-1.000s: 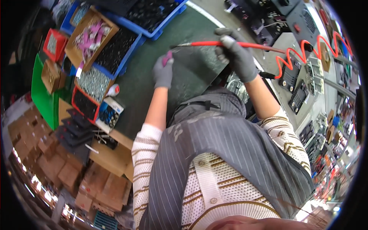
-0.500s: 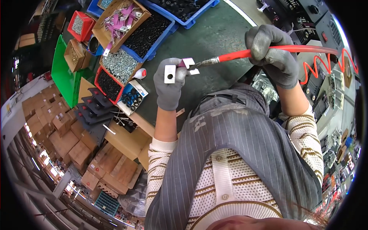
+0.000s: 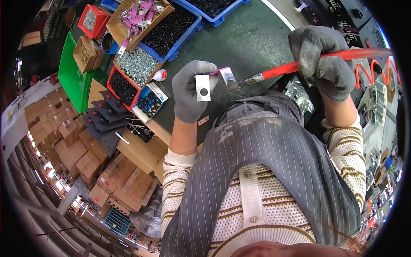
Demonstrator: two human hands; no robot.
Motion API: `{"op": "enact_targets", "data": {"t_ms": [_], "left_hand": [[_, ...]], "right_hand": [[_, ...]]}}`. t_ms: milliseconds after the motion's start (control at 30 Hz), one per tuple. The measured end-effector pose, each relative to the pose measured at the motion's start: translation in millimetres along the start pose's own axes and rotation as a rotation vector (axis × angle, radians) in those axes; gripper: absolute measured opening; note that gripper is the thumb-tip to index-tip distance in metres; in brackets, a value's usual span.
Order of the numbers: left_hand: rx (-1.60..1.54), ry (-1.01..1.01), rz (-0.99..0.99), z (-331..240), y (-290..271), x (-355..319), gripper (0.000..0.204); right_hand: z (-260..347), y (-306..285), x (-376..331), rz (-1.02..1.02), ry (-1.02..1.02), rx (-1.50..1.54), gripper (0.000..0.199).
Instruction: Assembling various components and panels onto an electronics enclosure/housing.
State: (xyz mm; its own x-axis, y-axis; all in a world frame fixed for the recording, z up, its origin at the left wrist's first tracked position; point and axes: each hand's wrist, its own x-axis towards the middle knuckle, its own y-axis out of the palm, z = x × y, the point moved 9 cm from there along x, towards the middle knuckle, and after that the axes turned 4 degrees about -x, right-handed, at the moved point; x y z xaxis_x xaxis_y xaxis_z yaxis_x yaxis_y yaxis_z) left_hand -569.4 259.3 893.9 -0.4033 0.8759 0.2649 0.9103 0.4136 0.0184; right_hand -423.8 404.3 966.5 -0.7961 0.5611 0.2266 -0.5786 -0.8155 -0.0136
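My left hand [image 3: 186, 94], in a grey work glove, is closed around a bent metal bracket [image 3: 202, 95]. Its silver plate with a round hole faces up, and a purple strip runs to a second silver tab. The gloved right hand [image 3: 322, 60] grips a red-handled brush [image 3: 280, 71] partway along the handle. The bristles are dark and lie at the bracket's far tab, touching it or very close. Behind my right fist the handle's long red end reaches off to the right.
At the upper left stand a cardboard box [image 3: 112, 26] of purple-and-silver brackets, a blue tray [image 3: 198, 26] of black parts, silver screws [image 3: 138, 64], and a red bin [image 3: 110, 81]. A small red-and-white bottle [image 3: 160, 75] sits by the left hand. A coiled red hose [image 3: 371, 76] hangs at right.
My right hand has drawn the brush to the right, and its bristles sit lower. The left hand has turned the bracket, so its holed plate and tab show more fully.
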Motion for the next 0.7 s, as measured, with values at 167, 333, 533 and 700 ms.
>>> {"op": "enact_targets", "data": {"t_ms": [167,333,533,700], "left_hand": [[-0.029,-0.063,-0.044,-2,-3,1,0.019],[0.056,0.03,-0.036,-6,-8,4,0.019],[0.079,-0.012,-0.049,3,-16,1,0.018],[0.119,-0.226,-0.028,35,-26,15,0.017]], "right_hand": [[1,-12,-1,-0.017,-0.026,-0.027,0.023],[8,7,6,0.112,-0.07,0.003,0.027],[-3,0,12,0.109,-0.039,0.043,0.021],[-33,-4,20,0.016,0.092,0.002,0.019]]}}
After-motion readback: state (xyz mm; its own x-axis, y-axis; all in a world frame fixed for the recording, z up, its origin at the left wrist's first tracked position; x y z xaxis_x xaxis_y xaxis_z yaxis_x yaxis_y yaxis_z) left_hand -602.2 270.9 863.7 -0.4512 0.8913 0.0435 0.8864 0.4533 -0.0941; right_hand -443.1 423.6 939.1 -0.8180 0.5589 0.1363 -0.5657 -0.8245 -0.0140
